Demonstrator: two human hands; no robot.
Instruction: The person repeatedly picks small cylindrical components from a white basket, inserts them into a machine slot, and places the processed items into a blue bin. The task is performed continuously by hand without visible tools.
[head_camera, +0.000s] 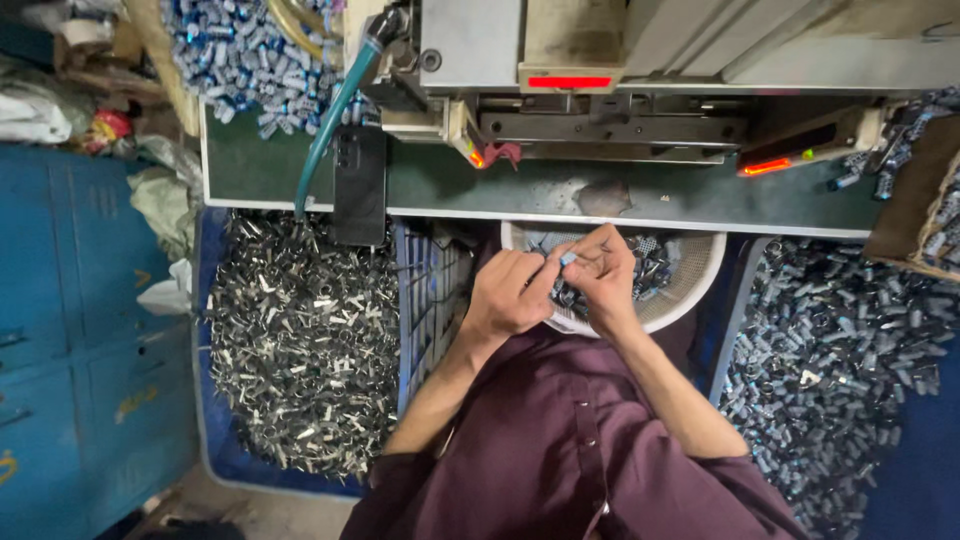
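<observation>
The person sits at a green workbench (700, 195) under a grey machine (620, 70), and both hands meet over a white perforated basket (700, 275) that rests on the lap, just below the bench edge. The left hand (508, 295) and the right hand (603, 272) are pressed close together, fingertips touching, and between them they pinch a small cylindrical part (567, 258) with a pale blue end; it is too small in this view to say exactly which fingers carry it, but the right thumb and forefinger seem to close on it. The basket holds more of the same dark little cylinders (650, 270). To the person's left lies a big heap of shiny metal clips (300, 340) on a blue sheet, and to the right a heap of dark blue-grey cylinders (840, 350). A black phone (360, 185) stands against the bench edge beside a teal hose (335, 120). To do this handling well, the grip should probably stay at the very tips of the fingers, with the hands kept low over the basket so that a dropped piece falls back among the others, and the wrists steady against the body.
</observation>
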